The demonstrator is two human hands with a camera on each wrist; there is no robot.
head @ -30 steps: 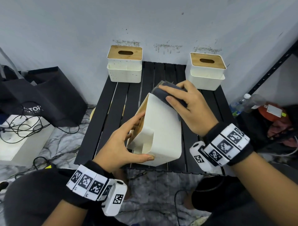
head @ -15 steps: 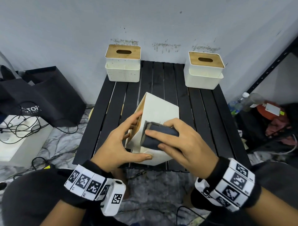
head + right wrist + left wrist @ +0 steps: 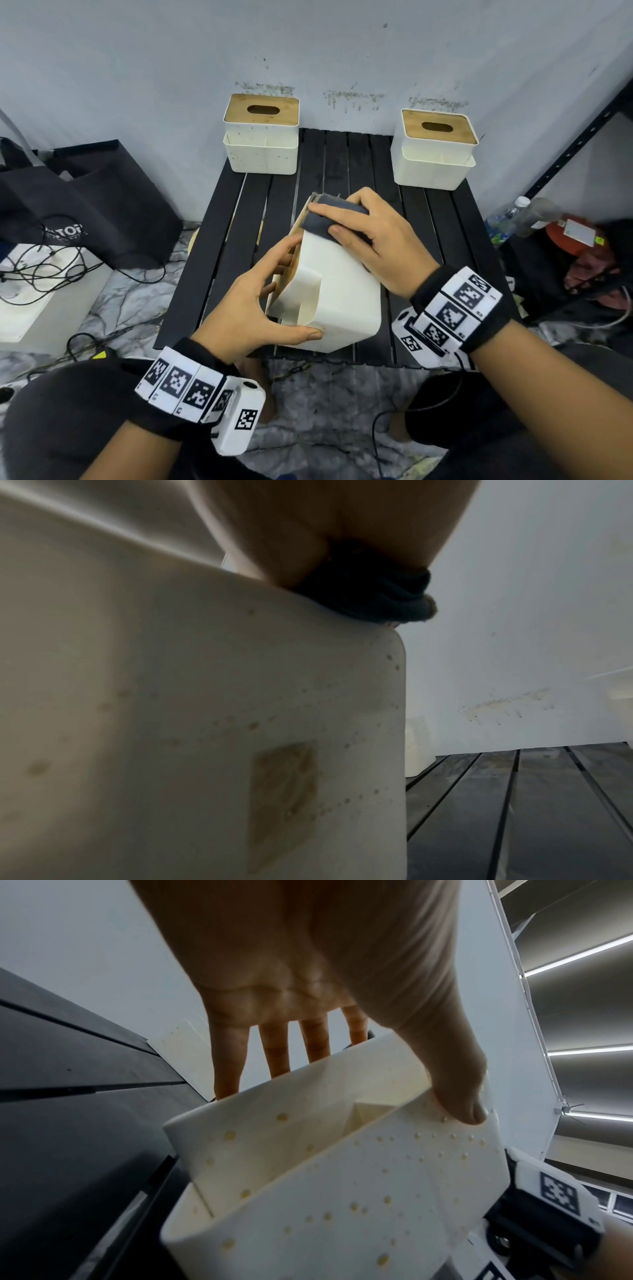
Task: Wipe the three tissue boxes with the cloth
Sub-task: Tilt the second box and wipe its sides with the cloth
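A white tissue box (image 3: 339, 294) is tipped on its side over the black slatted table (image 3: 236, 233), its wooden lid facing left. My left hand (image 3: 260, 294) grips it, thumb on the near face (image 3: 459, 1096), fingers against the lid side. My right hand (image 3: 370, 236) holds a folded dark cloth (image 3: 325, 216) and presses it on the box's far upper edge; the cloth (image 3: 380, 596) shows under the palm in the right wrist view. The speckled box wall (image 3: 205, 723) fills that view. Two more white boxes with wooden lids stand upright at the back left (image 3: 261, 137) and back right (image 3: 435, 150).
A black bag (image 3: 85, 202) and a white unit with cables (image 3: 37, 284) lie on the floor to the left. A dark metal shelf frame (image 3: 579, 137), a plastic bottle (image 3: 510, 216) and red items (image 3: 579, 246) stand to the right. A pale wall rises behind the table.
My right hand slid the cloth from the box's far top down to its near face, then back up to the far upper edge. My left hand kept holding the box.
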